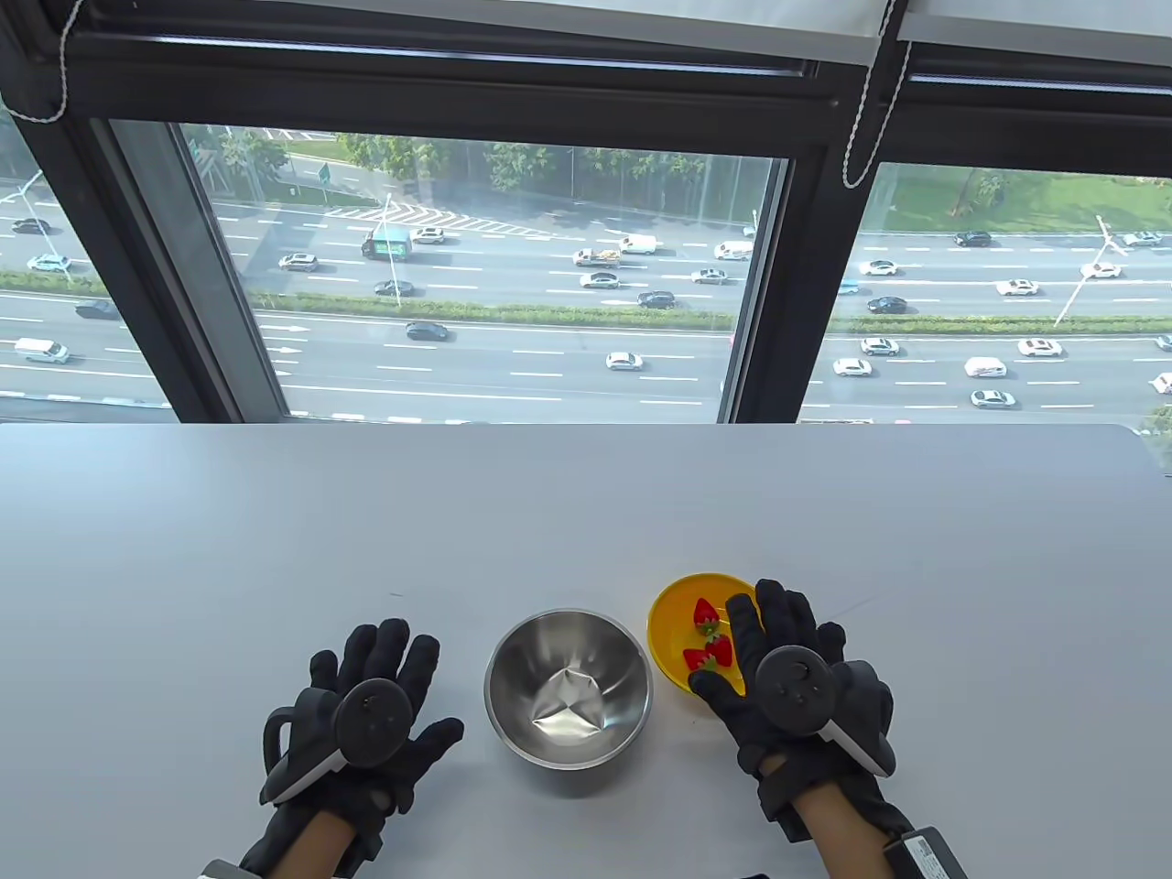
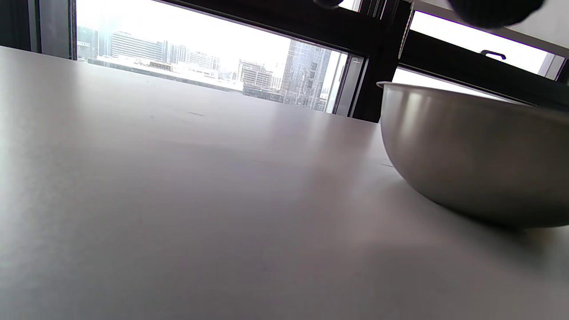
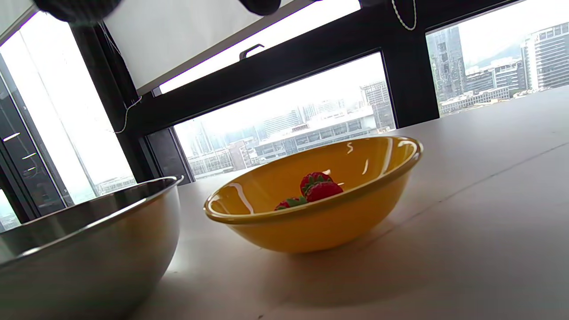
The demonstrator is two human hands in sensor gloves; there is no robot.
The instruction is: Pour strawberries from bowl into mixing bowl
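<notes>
Your right grip (image 1: 789, 682) hovers spread-fingered over the near right edge of the yellow bowl (image 1: 676, 604), holding nothing. Strawberries (image 1: 708, 638) lie inside it. Your left grip (image 1: 366, 714) rests flat and open on the surface (image 1: 275, 531), left of the mixing bowl (image 1: 569, 687), whose rim sits just beside the yellow bowl's rim.

- Left hand (image 1: 366, 723): black fabric glove, dark grey round tracker with a white-edged strap
- Right hand (image 1: 792, 682): matching black glove, tracker showing 2 small buttons
- Bare skin at both wrists
</notes>
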